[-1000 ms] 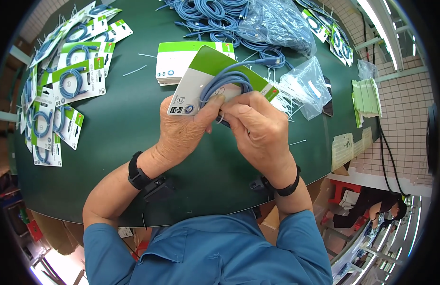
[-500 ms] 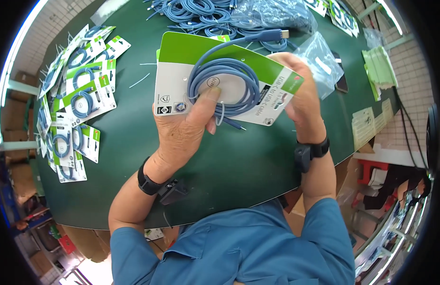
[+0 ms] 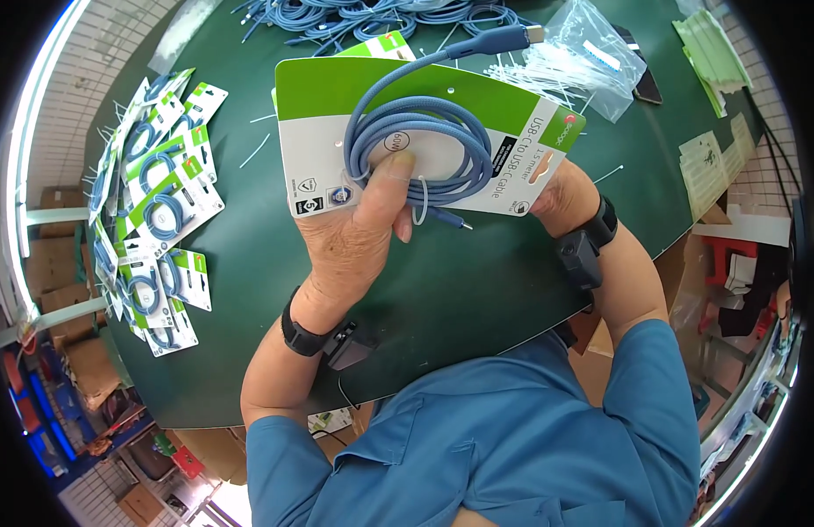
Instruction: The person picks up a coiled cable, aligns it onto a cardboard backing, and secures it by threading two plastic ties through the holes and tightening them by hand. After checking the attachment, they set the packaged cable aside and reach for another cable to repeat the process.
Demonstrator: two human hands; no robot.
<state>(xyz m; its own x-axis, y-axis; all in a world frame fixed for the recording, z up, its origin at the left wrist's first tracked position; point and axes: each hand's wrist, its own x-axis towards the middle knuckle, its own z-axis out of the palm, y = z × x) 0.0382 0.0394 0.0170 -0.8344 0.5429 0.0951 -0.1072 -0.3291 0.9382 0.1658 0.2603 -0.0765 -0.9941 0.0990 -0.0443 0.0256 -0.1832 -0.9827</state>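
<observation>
Green-edged card (image 3: 438, 151) partly hides the right hand (image 3: 567, 195), perhaps touching.

Blue cable (image 3: 425, 114) – coiled against card (image 3: 438, 153)

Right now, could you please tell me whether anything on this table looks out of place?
One white tie lies left of the held card, and another near the right hand; both look astray, apart from the tie heap.

blue short-sleeved shirt (image 3: 547, 422) | chest pocket (image 3: 385, 437) | black wristbands (image 3: 302, 325) | dark boxy modules (image 3: 579, 261)
</observation>
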